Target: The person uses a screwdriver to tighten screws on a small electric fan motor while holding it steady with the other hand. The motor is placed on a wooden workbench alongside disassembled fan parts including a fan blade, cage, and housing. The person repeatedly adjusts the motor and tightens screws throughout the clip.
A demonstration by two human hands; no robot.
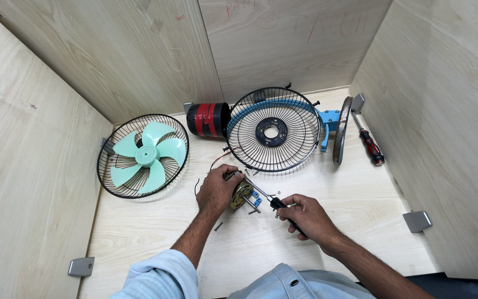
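On a pale wooden worktable [156,243] walled by light wood panels, seen from above, a person's two bare hands work at the centre. Their left hand [217,191] is closed over a small fan motor [242,194], a brassy metal block with bolts sticking out toward the right; the motor sits on the table, partly hidden beneath the fingers, just right of the palm. Their right hand [307,217] is wrapped around the black handle of a screwdriver [269,199], whose thin shaft slants up and left so its tip meets the top of the motor, right beside the left hand's fingertips. A small blue part [256,197] lies against the motor beneath the shaft, and a loose screw [218,226] rests on the table just below the left wrist. Thin red and dark wires [212,165] trail from the motor toward the back.

Left of the hands, a black wire fan guard [108,166] lies flat like a shallow basket, and a mint-green fan blade [146,156] rests inside it. Behind the hands, a second black wire guard [273,132] lies with nothing in it, its round centre plate showing. A red and black cylindrical motor housing [208,119] lies on its side between the two guards. At far right, a blue bracket [329,120], a round base standing on edge [342,130], and a second screwdriver with a red and black handle [369,145].
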